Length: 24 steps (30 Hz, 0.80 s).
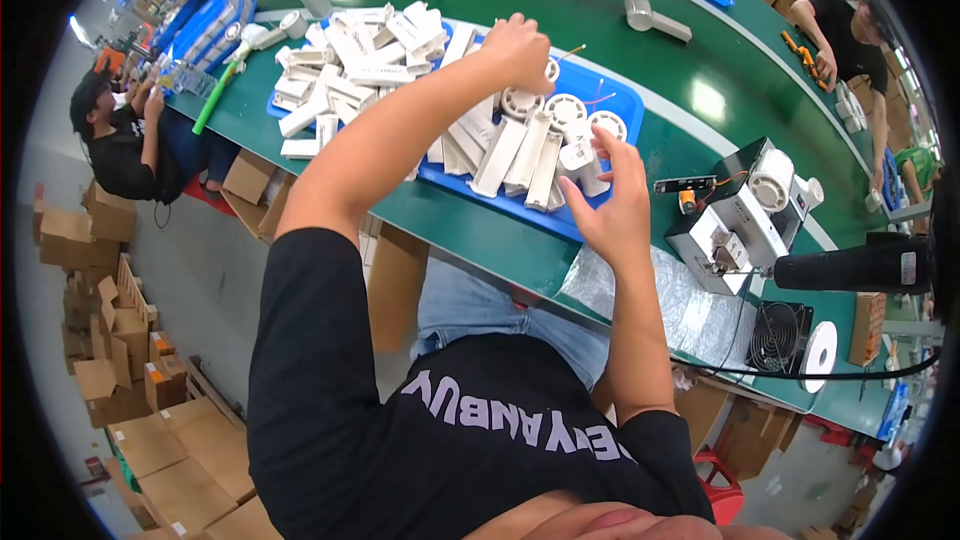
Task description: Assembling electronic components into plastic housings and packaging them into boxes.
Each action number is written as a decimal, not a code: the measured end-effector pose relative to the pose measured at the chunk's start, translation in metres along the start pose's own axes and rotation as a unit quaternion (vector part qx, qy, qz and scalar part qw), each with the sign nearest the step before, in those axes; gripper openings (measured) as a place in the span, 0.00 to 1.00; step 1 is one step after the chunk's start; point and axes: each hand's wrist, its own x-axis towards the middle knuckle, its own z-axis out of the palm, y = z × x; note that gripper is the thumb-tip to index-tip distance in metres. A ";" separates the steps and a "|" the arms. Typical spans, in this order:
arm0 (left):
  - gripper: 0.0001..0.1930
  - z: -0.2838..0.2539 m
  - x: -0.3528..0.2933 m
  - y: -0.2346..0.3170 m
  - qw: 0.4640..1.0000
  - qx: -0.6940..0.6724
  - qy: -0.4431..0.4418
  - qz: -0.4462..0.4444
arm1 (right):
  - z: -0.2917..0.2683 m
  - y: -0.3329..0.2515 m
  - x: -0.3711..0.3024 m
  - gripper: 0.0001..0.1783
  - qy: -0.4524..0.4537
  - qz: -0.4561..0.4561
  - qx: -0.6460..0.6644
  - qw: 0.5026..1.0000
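My left hand (520, 52) is curled over the far side of the blue tray (628, 98), beside a round white part and a thin wire. Its fingertips are hidden, so what it grips cannot be made out. At the tray's right end, my right hand (617, 202) has its thumb and fingers apart around a white cylindrical part (578, 156). Round white vented fan heads (566, 112), some with thin wires, lie between my hands. Long white handle shells (500, 155) lie nearer to me in the tray.
A heap of white shells (385, 50) covers the left of the bench. To the right stand a grey-white machine (745, 225), a black screwdriver-like tool (850, 269) and a silver sheet (680, 305). A white handheld fan (655, 18) lies on the green belt. Co-workers sit left and far right.
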 end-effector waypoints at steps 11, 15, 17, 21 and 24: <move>0.29 -0.019 -0.123 0.000 0.651 -0.675 0.290 0.189 | -0.017 0.001 -0.020 0.31 0.107 -0.041 0.258 0.959; 0.32 0.024 -0.200 0.098 0.242 -0.956 0.082 0.145 | -0.054 0.002 -0.070 0.35 0.143 -0.072 0.182 0.970; 0.30 0.036 -0.217 0.144 0.209 -0.972 -0.044 0.096 | -0.059 0.027 -0.105 0.42 0.165 -0.030 0.133 0.977; 0.15 0.049 -0.207 0.172 0.430 -0.900 -0.060 0.043 | -0.073 0.068 -0.144 0.27 0.052 0.143 -0.101 0.983; 0.10 0.030 -0.187 0.159 0.737 -0.633 0.188 0.146 | -0.079 0.039 -0.139 0.22 0.099 0.158 -0.033 0.982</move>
